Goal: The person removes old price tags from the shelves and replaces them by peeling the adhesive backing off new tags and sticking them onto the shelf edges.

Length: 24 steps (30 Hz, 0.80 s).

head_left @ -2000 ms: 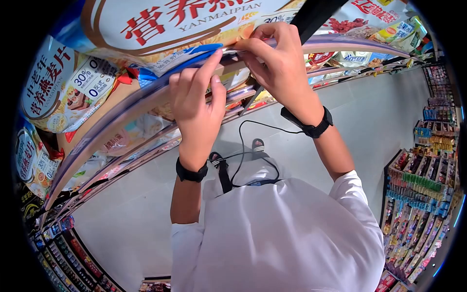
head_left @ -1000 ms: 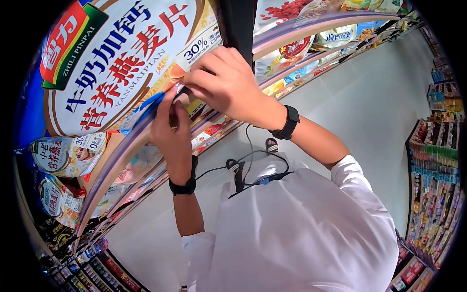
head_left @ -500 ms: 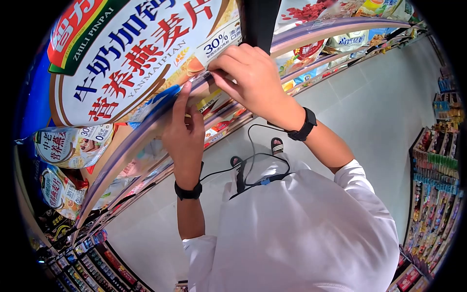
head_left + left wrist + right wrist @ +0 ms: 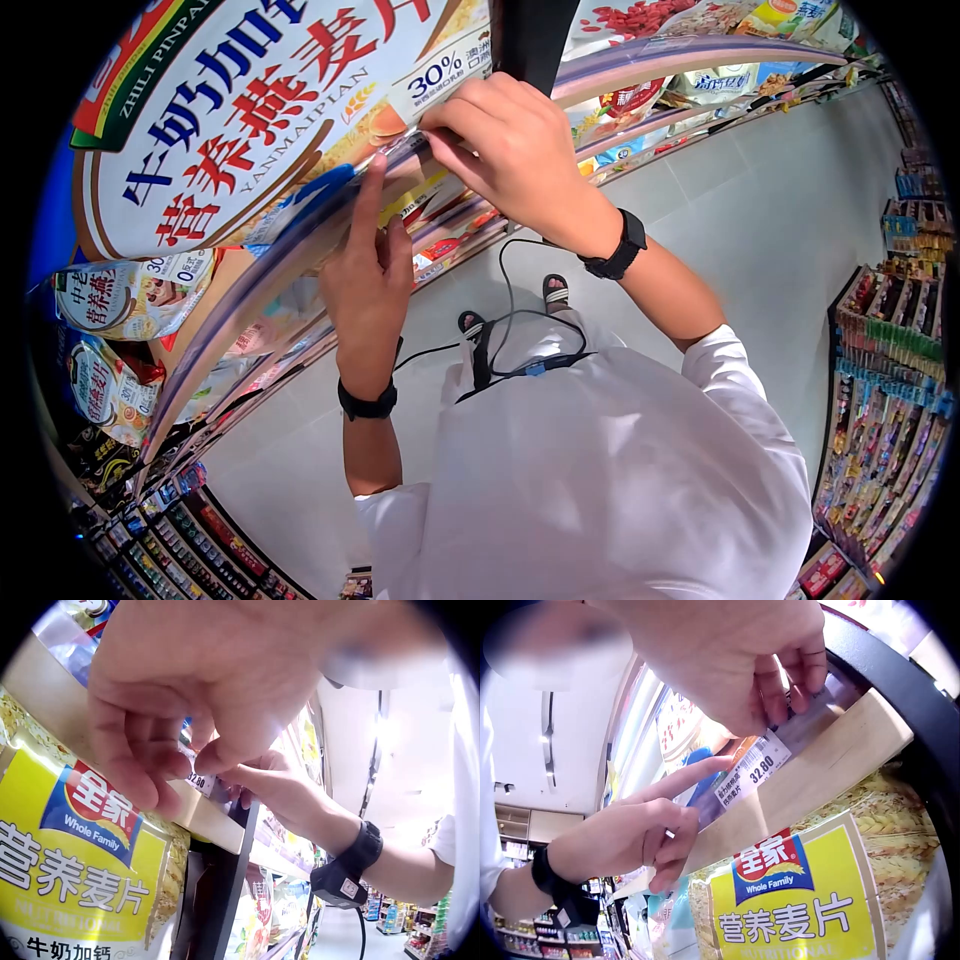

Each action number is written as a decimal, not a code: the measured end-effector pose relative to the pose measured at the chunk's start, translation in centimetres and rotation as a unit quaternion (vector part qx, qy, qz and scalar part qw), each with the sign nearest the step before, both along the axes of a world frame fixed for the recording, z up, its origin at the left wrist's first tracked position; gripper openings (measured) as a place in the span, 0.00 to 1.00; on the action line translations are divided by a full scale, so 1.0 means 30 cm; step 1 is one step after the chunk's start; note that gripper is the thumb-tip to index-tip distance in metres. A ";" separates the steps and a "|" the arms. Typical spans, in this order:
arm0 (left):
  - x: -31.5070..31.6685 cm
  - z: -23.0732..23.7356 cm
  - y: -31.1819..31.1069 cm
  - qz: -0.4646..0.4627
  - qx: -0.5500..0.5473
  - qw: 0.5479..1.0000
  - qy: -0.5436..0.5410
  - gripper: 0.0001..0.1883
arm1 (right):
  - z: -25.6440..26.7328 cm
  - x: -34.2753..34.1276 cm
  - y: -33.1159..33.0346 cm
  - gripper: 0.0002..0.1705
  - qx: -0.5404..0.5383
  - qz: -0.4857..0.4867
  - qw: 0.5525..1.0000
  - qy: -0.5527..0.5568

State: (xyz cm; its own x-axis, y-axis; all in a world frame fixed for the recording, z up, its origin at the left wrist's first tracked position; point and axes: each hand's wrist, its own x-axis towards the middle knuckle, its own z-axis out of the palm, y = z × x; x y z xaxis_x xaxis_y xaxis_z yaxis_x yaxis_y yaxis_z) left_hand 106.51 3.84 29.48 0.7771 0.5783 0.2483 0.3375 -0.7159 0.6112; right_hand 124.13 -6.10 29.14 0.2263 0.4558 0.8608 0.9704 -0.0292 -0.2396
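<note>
A price label marked 32.80 (image 4: 754,769) lies against the clear strip on the wooden shelf edge (image 4: 802,776). At its upper end, my right hand (image 4: 525,165) pinches its edge between thumb and curled fingers; the exact contact is partly hidden. My left hand (image 4: 365,290) has its index finger extended, the tip touching the strip by the label's other end, with the remaining fingers bent loosely below. Behind the strip stands a big oatmeal bag (image 4: 270,130) with a blue lower corner. In the left wrist view the label (image 4: 199,781) shows between both hands.
A black shelf upright (image 4: 530,45) rises just beyond my right hand. Smaller oatmeal bags (image 4: 130,295) stand to the left. Under the shelf edge is a yellow Whole Family bag (image 4: 802,900). A cable (image 4: 510,290) hangs near my body, above the grey floor (image 4: 720,220).
My left fingertips, close against the right ones a second ago, have moved left along the strip. The left index finger has straightened. My right hand stays at the label's edge.
</note>
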 end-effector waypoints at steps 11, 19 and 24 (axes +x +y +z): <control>0.022 -0.006 -0.027 0.023 0.141 0.989 0.025 0.36 | 0.013 0.026 -0.025 0.12 -0.030 0.020 0.999 0.025; 0.014 0.003 -0.093 0.063 0.143 0.987 0.025 0.38 | 0.037 0.043 -0.032 0.09 -0.049 0.104 0.992 0.053; 0.014 0.044 -0.117 0.068 0.116 0.989 0.061 0.37 | 0.034 0.049 -0.026 0.08 -0.054 0.133 0.985 0.100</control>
State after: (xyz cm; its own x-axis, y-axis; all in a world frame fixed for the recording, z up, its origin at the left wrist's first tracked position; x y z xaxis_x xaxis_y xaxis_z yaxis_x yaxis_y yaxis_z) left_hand 106.93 0.32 30.79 0.7286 0.6173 0.2967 0.5007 -0.7756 0.3842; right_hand 125.59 -6.87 30.16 0.2468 0.6079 0.7547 0.8810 0.1835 -0.4360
